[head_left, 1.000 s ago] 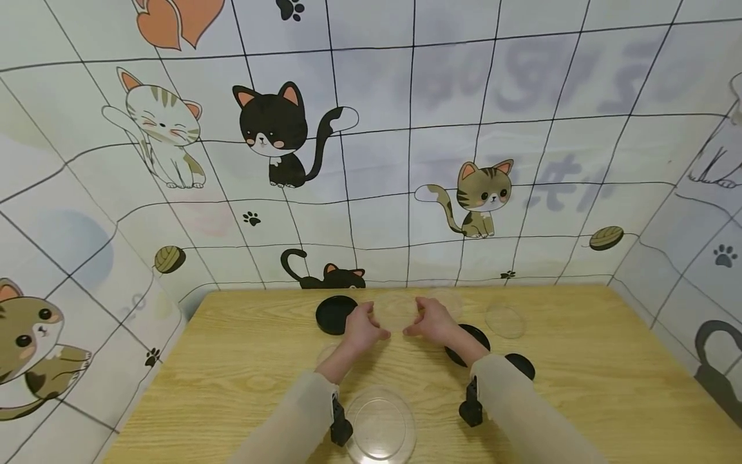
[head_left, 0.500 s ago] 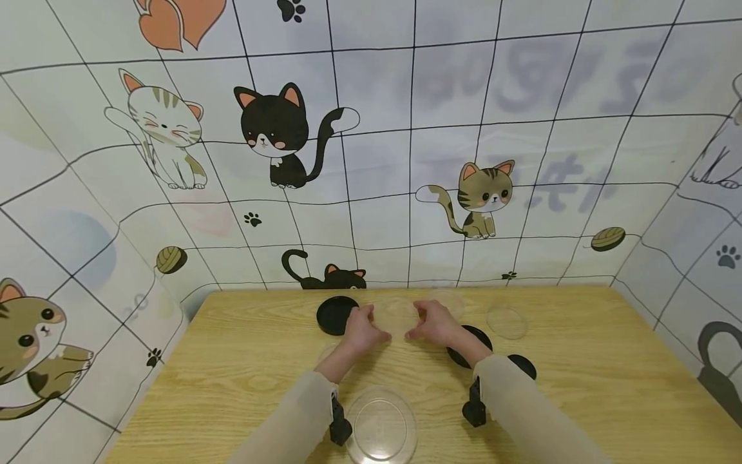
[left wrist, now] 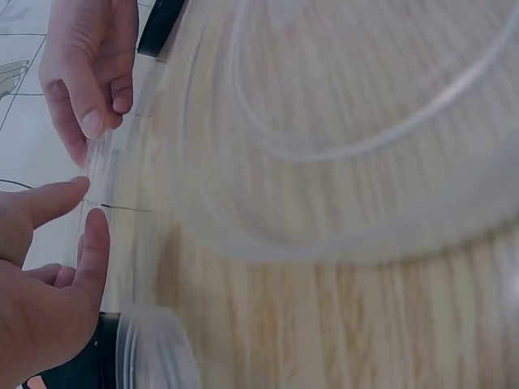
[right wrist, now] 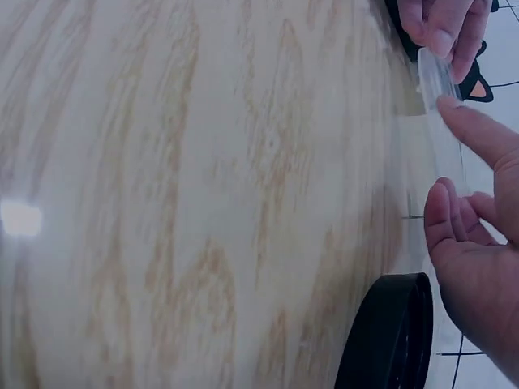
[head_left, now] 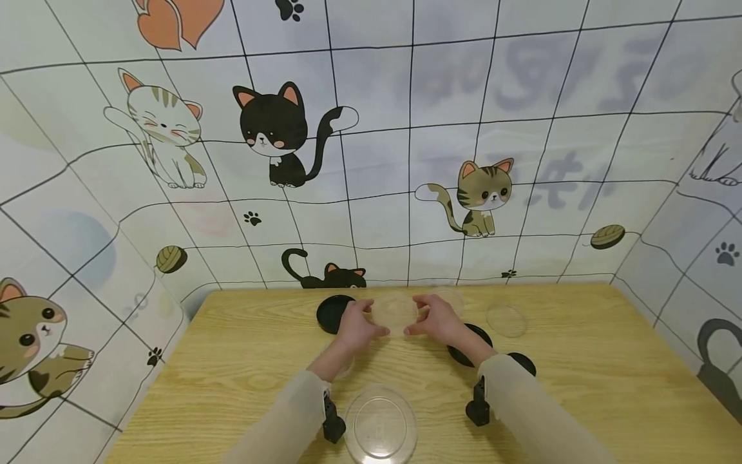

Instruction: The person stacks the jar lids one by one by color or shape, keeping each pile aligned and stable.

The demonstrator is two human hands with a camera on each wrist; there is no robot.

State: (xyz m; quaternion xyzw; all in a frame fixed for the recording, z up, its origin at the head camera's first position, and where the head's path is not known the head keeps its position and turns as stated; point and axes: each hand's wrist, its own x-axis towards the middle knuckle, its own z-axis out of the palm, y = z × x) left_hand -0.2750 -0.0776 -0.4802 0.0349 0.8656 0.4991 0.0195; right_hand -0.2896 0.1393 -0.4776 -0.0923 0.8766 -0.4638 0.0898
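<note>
A clear round plastic lid (head_left: pixel 395 312) lies between my two hands near the table's back edge. My left hand (head_left: pixel 355 325) holds its left rim, thumb in front and fingers behind. On the opposite rim my right hand (head_left: pixel 437 320) holds it the same way. The left wrist view shows the lid's thin edge (left wrist: pixel 101 166) between the hands. A black round dish (head_left: pixel 332 314) sits beside my left hand, partly covered by it. Under my right forearm is another black dish (head_left: pixel 468 345); its side wall shows in the right wrist view.
A large clear lid (head_left: pixel 381 425) lies at the front of the wooden table (head_left: pixel 232 386). Further clear round pieces are at the back right (head_left: pixel 506 320) and partly under my left wrist. A small black round piece (head_left: pixel 522 363) is beside my right sleeve. A cat-patterned wall (head_left: pixel 377 161) stands behind.
My left hand and forearm have shifted slightly left and back, covering more of the black dish. The right hand has barely moved, and the clear lid stays between both hands.
</note>
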